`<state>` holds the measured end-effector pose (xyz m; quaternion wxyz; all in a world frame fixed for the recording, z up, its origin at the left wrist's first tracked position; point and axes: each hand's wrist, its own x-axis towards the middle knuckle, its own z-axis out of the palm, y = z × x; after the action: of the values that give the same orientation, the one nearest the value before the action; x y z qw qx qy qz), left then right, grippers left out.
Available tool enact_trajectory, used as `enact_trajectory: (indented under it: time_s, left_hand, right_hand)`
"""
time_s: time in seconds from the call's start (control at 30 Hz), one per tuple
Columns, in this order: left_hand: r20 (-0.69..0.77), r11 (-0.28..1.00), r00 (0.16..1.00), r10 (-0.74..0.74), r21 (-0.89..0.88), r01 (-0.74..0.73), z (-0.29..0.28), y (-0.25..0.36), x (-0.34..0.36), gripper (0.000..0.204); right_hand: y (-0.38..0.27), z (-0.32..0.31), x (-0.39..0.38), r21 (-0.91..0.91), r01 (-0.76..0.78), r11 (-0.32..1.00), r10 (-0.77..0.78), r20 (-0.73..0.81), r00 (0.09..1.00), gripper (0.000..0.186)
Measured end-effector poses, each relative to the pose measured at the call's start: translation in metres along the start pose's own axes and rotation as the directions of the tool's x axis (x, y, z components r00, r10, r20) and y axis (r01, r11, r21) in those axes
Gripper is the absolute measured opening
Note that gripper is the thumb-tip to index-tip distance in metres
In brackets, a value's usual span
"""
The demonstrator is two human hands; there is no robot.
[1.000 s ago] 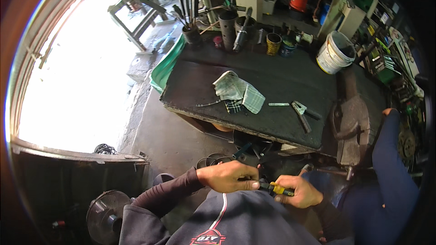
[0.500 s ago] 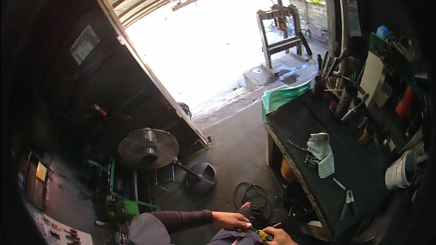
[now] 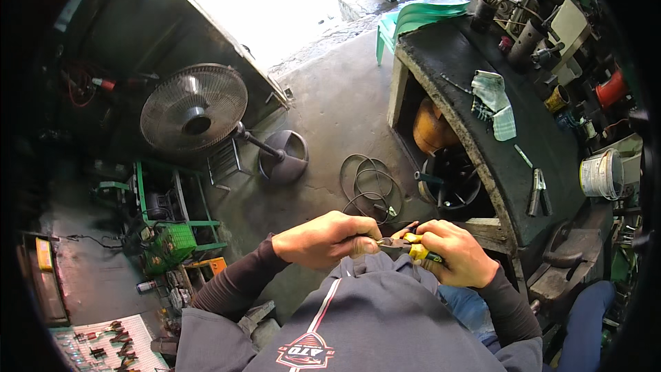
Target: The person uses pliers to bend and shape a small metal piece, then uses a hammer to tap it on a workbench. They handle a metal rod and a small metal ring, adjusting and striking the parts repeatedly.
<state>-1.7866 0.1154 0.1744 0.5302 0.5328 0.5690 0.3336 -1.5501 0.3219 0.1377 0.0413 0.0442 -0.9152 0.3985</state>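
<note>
In front of my chest, at the bottom centre, both hands are raised close together. My right hand (image 3: 451, 253) is closed around yellow-and-black handled pliers (image 3: 417, 246), whose jaws point left. My left hand (image 3: 330, 238) makes a pinch right beside the jaw tips. Whatever sits between its thumb and finger is too small to name. Below and beyond the hands, a loosely coiled dark cable (image 3: 372, 178) lies on the floor.
A dark workbench (image 3: 533, 131) at right carries a checked cloth (image 3: 492, 105), a clamp-like tool (image 3: 539, 191) and a white bucket (image 3: 601, 174). A pedestal fan (image 3: 195, 107) stands left, near a green metal frame (image 3: 180, 201). A green plastic chair (image 3: 413, 19) stands behind the bench.
The view has tipped downward, so the hands, pliers and bench sit higher in the picture and more of my forearms shows. The pliers remain in my right hand, close to the left fingers.
</note>
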Motion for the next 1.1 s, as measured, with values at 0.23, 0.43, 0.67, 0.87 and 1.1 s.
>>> enact_trajectory:
  time_s: [0.23, 0.43, 0.67, 0.87, 1.1]
  left_hand:
    - [-0.114, 1.000, 0.993, 0.023, 0.002, -0.023, 0.028, -0.036, -0.117, 0.022]
    - [-0.144, 0.998, 0.990, 0.006, -0.060, -0.014, 0.046, -0.050, -0.187, 0.018]
    - [-0.206, 0.998, 0.979, 0.013, -0.062, -0.026, 0.058, -0.055, -0.225, 0.016]
    - [-0.272, 0.998, 0.960, 0.060, 0.014, -0.059, 0.061, -0.053, -0.230, 0.017]
    - [-0.255, 0.997, 0.965, 0.056, -0.029, -0.065, 0.056, -0.050, -0.223, 0.014]
  right_hand:
    - [-0.079, 0.063, 0.026, -0.069, 0.065, 0.995, -0.054, 0.146, 0.988, 0.038]
    - [-0.121, 0.105, 0.037, -0.052, 0.057, 0.997, -0.040, 0.282, 0.959, 0.042]
    - [-0.145, 0.108, 0.052, -0.252, 0.147, 0.957, -0.079, 0.260, 0.962, 0.045]
    - [-0.150, 0.103, 0.064, -0.285, 0.195, 0.938, -0.099, 0.319, 0.943, 0.048]
    - [-0.145, 0.090, 0.065, -0.372, 0.204, 0.906, -0.065, 0.354, 0.933, 0.052]
